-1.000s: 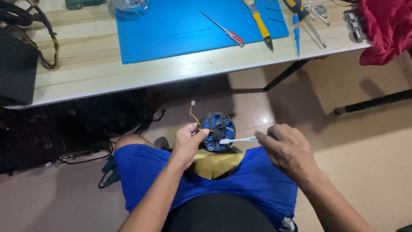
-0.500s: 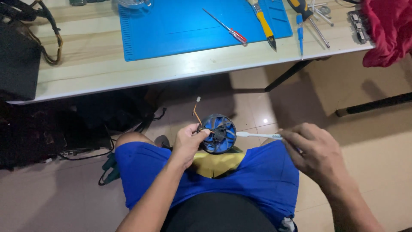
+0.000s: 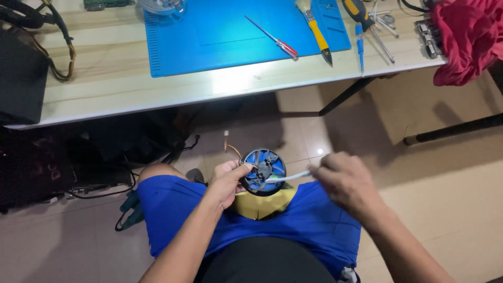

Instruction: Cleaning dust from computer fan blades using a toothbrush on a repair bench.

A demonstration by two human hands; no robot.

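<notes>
Head view: the left hand point(image 3: 228, 181) was closed around the rim of a small round blue-bladed cooling fan in a black frame point(image 3: 263, 171), held above the lap, over blue shorts point(image 3: 293, 222). The right hand point(image 3: 343, 181) pinched a thin white stick point(image 3: 288, 177) whose tip lay on the fan's blades. A thin wire with a pale connector point(image 3: 228, 142) rose from the fan. Behind, the pale wooden desk point(image 3: 105, 78) carried a blue work mat point(image 3: 220, 31), a red-handled screwdriver point(image 3: 272, 37) and a yellow-handled brush point(image 3: 314, 29).
</notes>
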